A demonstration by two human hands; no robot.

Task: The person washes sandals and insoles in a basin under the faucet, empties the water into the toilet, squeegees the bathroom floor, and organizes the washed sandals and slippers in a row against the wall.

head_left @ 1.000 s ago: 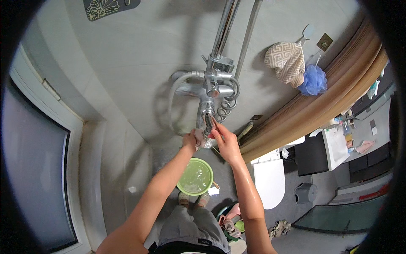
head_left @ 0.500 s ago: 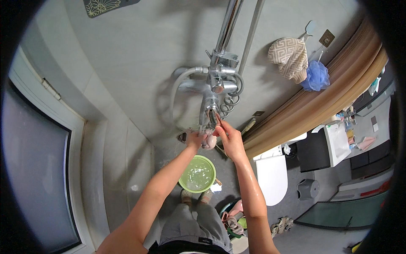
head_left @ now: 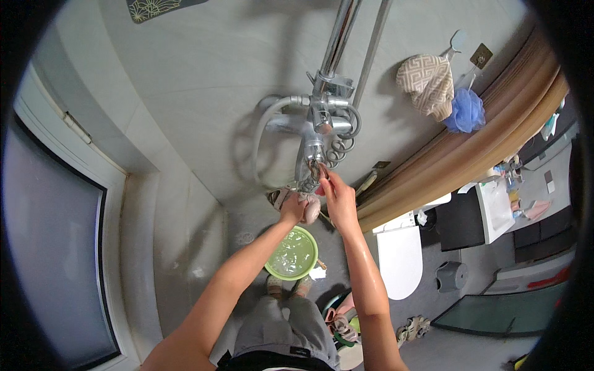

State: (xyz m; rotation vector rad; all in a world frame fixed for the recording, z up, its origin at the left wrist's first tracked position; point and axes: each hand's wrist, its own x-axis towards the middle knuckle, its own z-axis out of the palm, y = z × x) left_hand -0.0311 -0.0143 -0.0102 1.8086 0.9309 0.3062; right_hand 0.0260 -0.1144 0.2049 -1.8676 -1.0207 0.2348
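Beneath the chrome shower tap (head_left: 314, 151), my left hand (head_left: 293, 208) is closed around a pale pink shoe (head_left: 312, 211). The shoe's rounded end shows to the right of the hand, and a darker part sticks out to the left. My right hand (head_left: 340, 201) is raised to the front of the tap, thumb and fingers pinched at its metal lever; the fingertips are partly hidden. Something small and red shows between the hands, too small to name. Below the shoe, a green basin (head_left: 291, 253) of water stands on the floor in front of my feet.
A grey hose (head_left: 258, 142) loops left of the tap. A brown curtain (head_left: 458, 154), a patterned cloth cap (head_left: 426, 85) and a blue bath puff (head_left: 465, 111) hang at the right. Beyond are a white toilet (head_left: 399, 266) and a grey stool (head_left: 451, 276). Piled items (head_left: 343, 324) lie by my right leg.
My left hand and the shoe have shifted slightly down and right, showing more of the shoe. The right hand stays at the tap lever. The whole view has moved a little.
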